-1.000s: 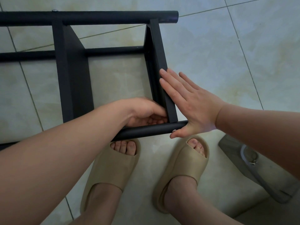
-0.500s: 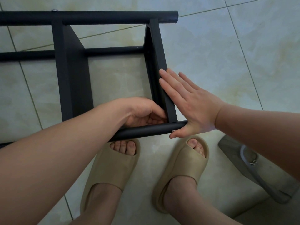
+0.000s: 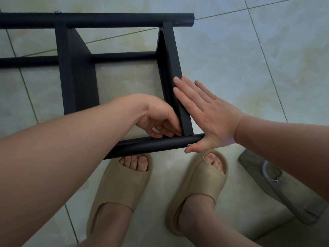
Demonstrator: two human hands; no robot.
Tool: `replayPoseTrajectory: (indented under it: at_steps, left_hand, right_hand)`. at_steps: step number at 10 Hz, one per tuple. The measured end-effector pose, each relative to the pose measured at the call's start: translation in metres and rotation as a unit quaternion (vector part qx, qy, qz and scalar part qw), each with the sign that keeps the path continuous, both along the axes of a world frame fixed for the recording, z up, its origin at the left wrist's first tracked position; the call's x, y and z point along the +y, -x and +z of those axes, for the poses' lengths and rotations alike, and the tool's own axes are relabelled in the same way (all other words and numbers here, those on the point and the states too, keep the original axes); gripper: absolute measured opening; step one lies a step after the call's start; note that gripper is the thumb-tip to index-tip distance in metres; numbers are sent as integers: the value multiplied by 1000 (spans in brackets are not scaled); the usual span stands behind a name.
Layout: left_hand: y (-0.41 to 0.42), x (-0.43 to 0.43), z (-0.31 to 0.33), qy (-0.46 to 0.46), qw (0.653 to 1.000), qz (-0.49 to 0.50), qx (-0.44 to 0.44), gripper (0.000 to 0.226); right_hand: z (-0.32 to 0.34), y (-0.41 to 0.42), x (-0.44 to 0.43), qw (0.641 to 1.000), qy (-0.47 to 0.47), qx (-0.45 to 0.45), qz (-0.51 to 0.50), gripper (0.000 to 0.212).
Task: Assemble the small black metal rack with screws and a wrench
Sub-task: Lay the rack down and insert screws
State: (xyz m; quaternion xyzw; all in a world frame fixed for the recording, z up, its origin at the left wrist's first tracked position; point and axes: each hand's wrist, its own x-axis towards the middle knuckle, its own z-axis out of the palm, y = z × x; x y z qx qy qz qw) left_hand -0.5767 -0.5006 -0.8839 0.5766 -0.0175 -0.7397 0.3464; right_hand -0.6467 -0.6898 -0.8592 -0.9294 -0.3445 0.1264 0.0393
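On the floor (image 3: 231, 59) by the person's feet lies the rack (image 3: 78, 82): rigid, likely light, slick-painted, best held by its tubes (image 3: 156, 144). Flat and straight-fingered, the right hand (image 3: 210, 120) presses the crossbar (image 3: 173, 57); the left hand (image 3: 156, 116) curls into the corner, grip unclear.

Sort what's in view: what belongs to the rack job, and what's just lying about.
Job in hand:
black rack
near screw
far screw
left hand, fingers curled at the inside corner
right hand, flat against the crossbar

Not part of it:
grey sandal on the floor
beige slippers, being worn
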Motion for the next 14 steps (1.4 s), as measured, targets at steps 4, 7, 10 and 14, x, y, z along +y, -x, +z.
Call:
replayPoseTrajectory:
  at_steps: [4,7,10,14]
  left_hand:
    - [-11,-11,-2,-8,997,-79,-7,14]
    - [-9,-7,-4,-6,997,-73,-4,14]
    - [-10,-4,-2,-5,996,-87,31,14]
    - [-6,-1,-3,11,998,-60,19,18]
  right_hand:
    - [0,0,0,1000,-11,2,-1,135]
    - [0,0,0,1000,-12,1,-1,135]
    - [0,0,0,1000,-8,2,0,136]
    - [0,0,0,1000,-10,0,1,135]
